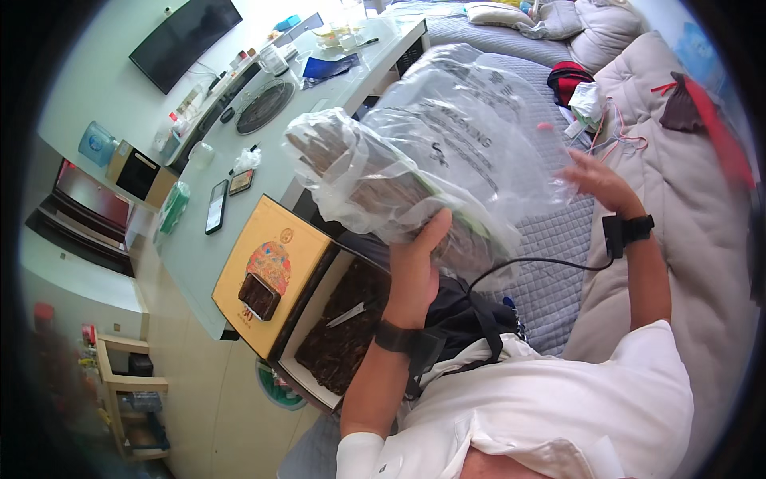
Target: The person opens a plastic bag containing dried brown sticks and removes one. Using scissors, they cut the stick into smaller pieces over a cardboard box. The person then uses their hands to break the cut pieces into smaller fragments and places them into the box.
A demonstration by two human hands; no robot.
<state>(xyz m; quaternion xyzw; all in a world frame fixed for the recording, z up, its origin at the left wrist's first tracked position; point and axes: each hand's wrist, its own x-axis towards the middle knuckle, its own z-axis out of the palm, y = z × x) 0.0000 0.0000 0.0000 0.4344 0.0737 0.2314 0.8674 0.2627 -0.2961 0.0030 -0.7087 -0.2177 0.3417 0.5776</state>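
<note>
Grips clear plastic bag (363, 180) with left hand (419, 267), just right of open box (317, 307); holds right hand (600, 182) loosely spread, farther right of box.

Head cam, L fisheye: looks down, hands (418, 270) nr.

A person wears a white, collared, short-sleeved shirt (566, 391). Black wristbands (639, 229) circle both wrists, each carrying a dark, boxy module (613, 236); a thin black cable (550, 259) curves away from the right one.
</note>
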